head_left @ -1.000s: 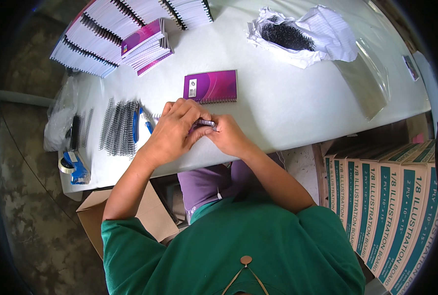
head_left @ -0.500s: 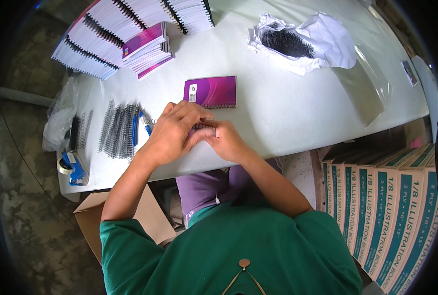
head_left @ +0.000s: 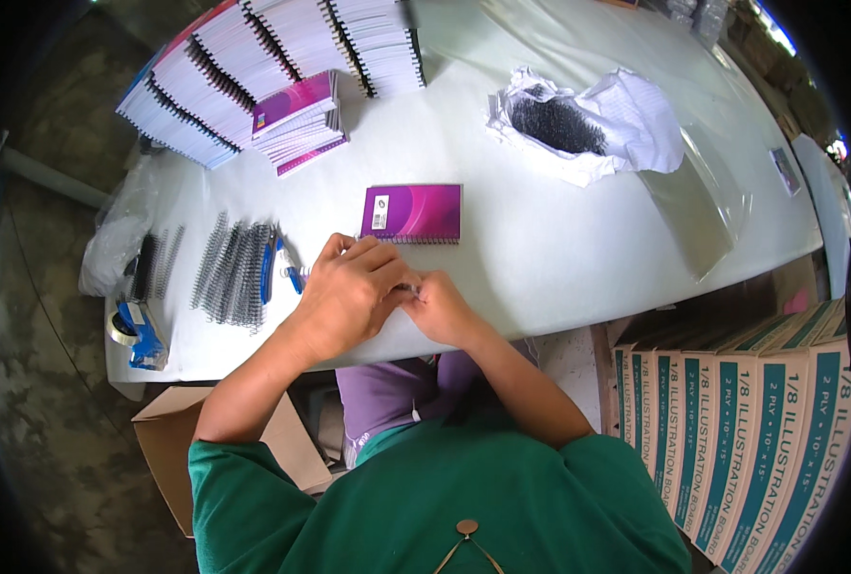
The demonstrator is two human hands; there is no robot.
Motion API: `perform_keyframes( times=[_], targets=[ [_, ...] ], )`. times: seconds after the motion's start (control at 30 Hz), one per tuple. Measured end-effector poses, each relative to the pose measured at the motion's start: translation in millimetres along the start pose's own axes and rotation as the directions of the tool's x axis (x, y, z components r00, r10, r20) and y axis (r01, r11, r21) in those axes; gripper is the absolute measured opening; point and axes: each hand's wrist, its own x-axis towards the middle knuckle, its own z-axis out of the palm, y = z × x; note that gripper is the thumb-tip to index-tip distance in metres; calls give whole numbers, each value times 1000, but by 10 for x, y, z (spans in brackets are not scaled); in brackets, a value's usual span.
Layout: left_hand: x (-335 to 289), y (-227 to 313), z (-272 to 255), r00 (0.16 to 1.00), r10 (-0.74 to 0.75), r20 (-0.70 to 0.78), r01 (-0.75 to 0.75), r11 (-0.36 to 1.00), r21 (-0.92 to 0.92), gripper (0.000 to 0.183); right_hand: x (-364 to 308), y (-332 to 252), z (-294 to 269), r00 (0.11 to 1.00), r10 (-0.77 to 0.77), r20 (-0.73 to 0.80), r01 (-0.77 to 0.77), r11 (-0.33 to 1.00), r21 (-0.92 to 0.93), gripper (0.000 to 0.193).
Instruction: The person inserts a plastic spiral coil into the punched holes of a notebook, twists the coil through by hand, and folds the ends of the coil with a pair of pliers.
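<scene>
Both my hands are close together over the near edge of the table, fingers closed. Between my left hand (head_left: 342,295) and my right hand (head_left: 442,308) is a small spiral notebook, mostly hidden by the fingers; only a sliver of it shows. Just beyond the fingertips a purple spiral notebook (head_left: 421,212) lies flat, its coil edge toward me. To the left of my left hand lie a blue-handled tool (head_left: 292,272), a loose wire coil partly behind the hand, and a bundle of dark spiral binding coils (head_left: 232,273).
Tall rows of bound books (head_left: 272,48) stand at the far left, with a stack of purple notebooks (head_left: 301,120) before them. Crumpled white paper (head_left: 645,134) holds black coils (head_left: 559,126). A tape roll (head_left: 121,327) sits at the left edge. Cartons (head_left: 741,421) stand right of me.
The view has shifted, so the table appears lower. My hands stay together, fingers closing further over the held notebook, whose coil and purple cover showed more before.
</scene>
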Motion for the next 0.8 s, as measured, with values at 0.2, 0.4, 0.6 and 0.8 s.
perform_keyframes(
  times=[0.2,0.4,0.6,0.8],
  targets=[
    [-32,109,-88,879,-103,-466,207,962,177,60,-10,-90,-44,965,-218,-148,229,971,67,23],
    [176,106,607,656,-618,-433,-148,458,-877,43,240,-192,-65,879,55,-474,270,762,589,47],
    [316,-278,924,874,-215,-435,294,948,123,41,158,-110,-335,610,226,-760,141,912,385,58],
    [-400,-51,-708,490,-49,-871,6,999,-53,25,-670,-1259,-1307,251,-849,-465,389,528,-755,38]
  ],
)
